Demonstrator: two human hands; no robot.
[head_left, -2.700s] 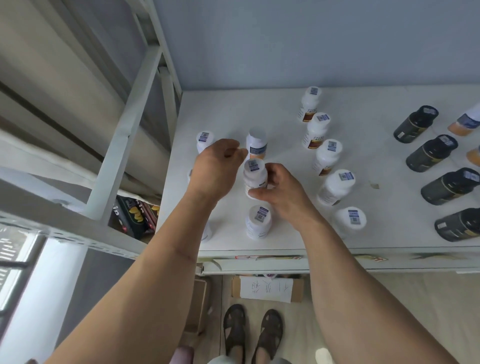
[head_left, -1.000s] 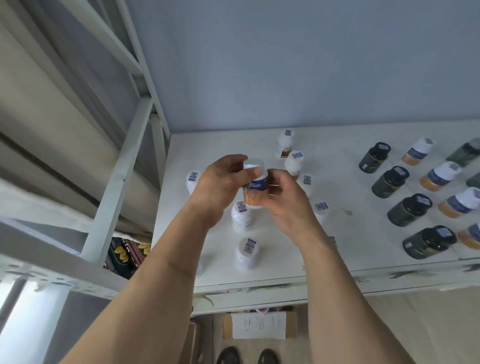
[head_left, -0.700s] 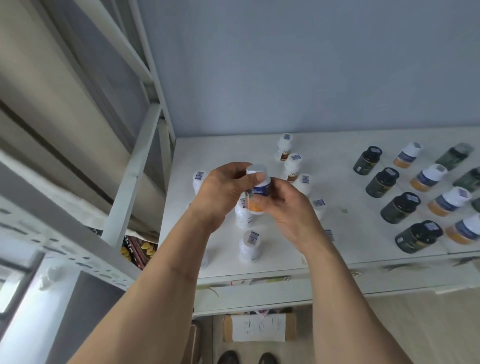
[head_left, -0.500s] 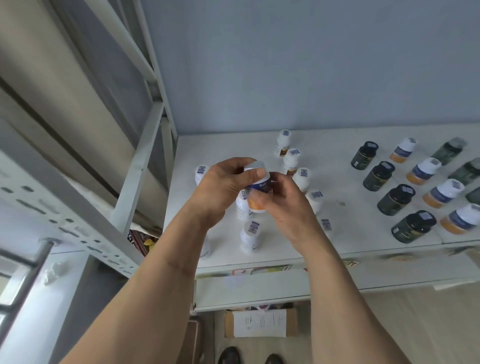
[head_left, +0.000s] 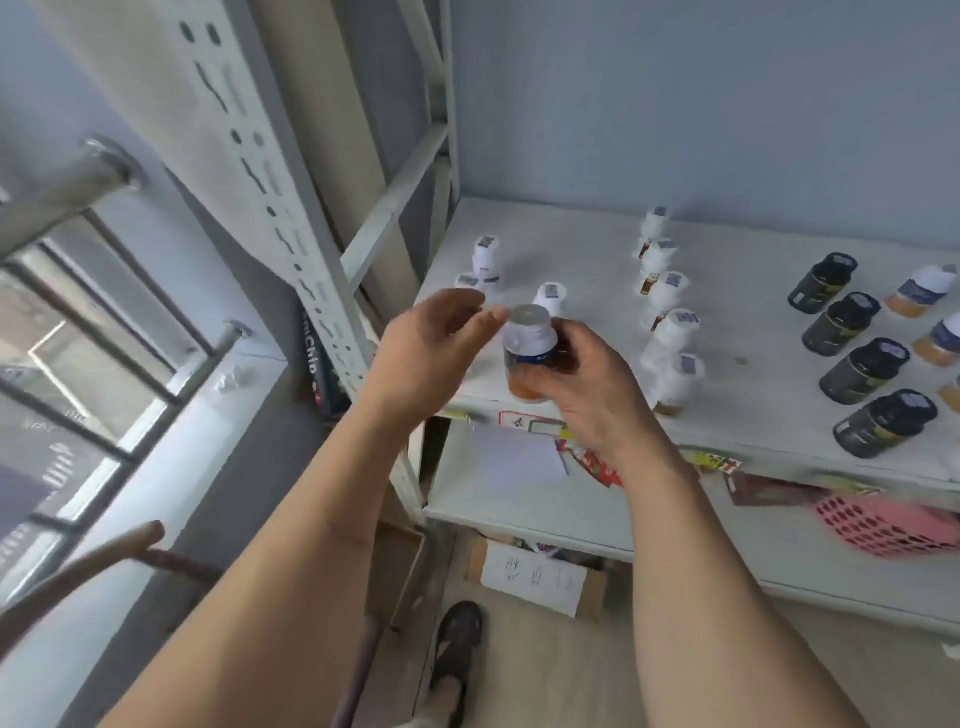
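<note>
My right hand (head_left: 587, 384) grips a white bottle (head_left: 529, 347) with a blue label and an orange base, holding it upright in the air just in front of the white shelf's (head_left: 582, 234) front edge. Its cap has no sticker on top. My left hand (head_left: 426, 353) hovers beside the bottle on the left with loosely curled fingers. One fingertip is at the cap's rim, and the hand holds nothing.
Several white bottles (head_left: 670, 332) with barcode stickers stand on the shelf, with dark bottles (head_left: 862, 374) to the right. A pink basket (head_left: 883, 525) lies on the lower shelf. A perforated steel upright (head_left: 270, 197) and a window stand at left. A cardboard box (head_left: 535, 577) sits on the floor.
The bottle has come off the shelf and toward me, and my left hand has let go of it, leaving it in my right hand alone. The view swung left and down.
</note>
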